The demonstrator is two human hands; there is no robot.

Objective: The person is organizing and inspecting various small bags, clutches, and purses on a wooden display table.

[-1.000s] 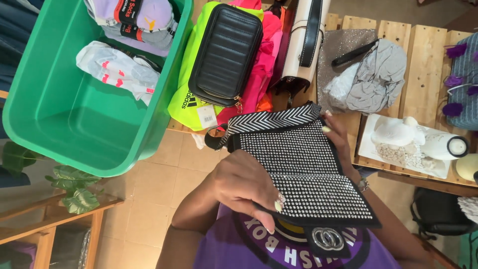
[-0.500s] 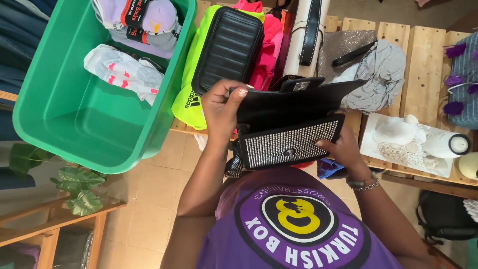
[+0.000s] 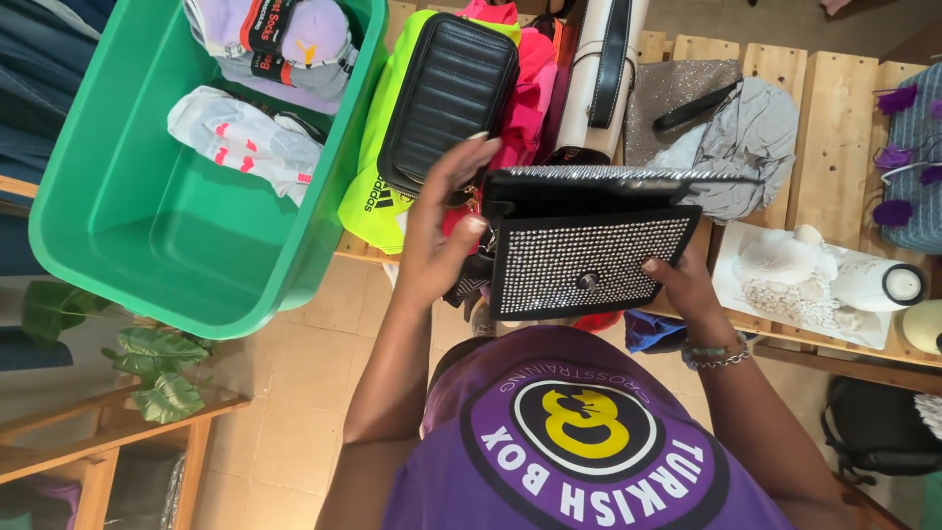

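Head view. A black studded clutch point(image 3: 589, 257) is held between both hands above the edge of a slatted wooden table point(image 3: 834, 128), its flap lifted so the front panel and round clasp face the camera. The left hand point(image 3: 442, 236) grips the clutch's left edge: thumb on the front near the flap hinge, fingers extended upward and apparently wrapped behind it, though their tips are partly hidden. The right hand point(image 3: 682, 285) supports the lower right corner, thumb pressed on the studded face, remaining fingers underneath and out of sight. Both forearms rise from the bottom of the frame, elbows bent. Compared with half a second earlier, the flap stands higher and the clutch sits slightly farther right. A green plastic bin point(image 3: 128, 216) lies to the left.
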